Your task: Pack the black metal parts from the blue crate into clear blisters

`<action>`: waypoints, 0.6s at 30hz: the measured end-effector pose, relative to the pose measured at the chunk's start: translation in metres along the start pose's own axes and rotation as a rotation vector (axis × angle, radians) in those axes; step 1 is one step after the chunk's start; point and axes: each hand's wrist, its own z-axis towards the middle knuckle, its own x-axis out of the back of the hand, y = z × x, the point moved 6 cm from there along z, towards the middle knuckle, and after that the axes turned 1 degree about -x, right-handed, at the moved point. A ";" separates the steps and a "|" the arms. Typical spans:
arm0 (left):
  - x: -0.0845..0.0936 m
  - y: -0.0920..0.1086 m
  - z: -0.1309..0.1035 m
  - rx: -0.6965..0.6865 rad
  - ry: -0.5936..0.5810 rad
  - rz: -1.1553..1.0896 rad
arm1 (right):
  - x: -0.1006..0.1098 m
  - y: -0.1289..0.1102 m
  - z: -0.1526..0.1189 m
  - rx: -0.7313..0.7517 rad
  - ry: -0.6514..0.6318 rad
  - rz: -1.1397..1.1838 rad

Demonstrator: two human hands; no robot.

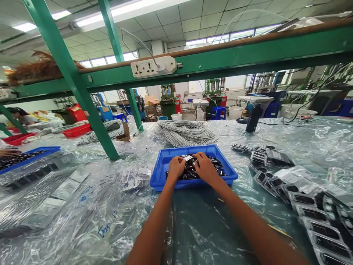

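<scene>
A blue plastic tray [190,185] sat on the bench in front of the person, with a loose heap of small glossy black parts [190,173] across its floor. Farther left, a second blue tray [52,149] held similar dark pieces, and a co-worker's hand [10,152] lay over them. A red tray [76,130] stood behind, beyond a slanting green post [93,121].

Both forearms reached forward into the nearer tray. The left hand [175,166] had its thumb and fingers drawn nearly together beside a small white-faced piece [188,158] above the heap; whether they pinched it could not be told. The right hand [204,166] arched over the parts, fingers curled and slightly apart, its grip also unclear.

Clear plastic sheeting [110,206] covered much of the green bench. A coil of pale cable [184,132] lay behind the tray, and clear plastic packs [317,213] spread rightward. Overhead, a green beam carried a white power strip [153,67].
</scene>
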 end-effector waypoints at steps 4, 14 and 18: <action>0.004 -0.006 0.001 0.009 0.070 0.243 | 0.001 0.009 0.001 -0.057 0.009 0.032; -0.011 0.006 -0.004 -0.147 -0.006 0.415 | -0.001 0.015 0.001 -0.068 0.041 0.075; -0.007 0.003 -0.001 -0.148 -0.002 0.337 | 0.000 0.015 0.001 -0.068 0.037 0.084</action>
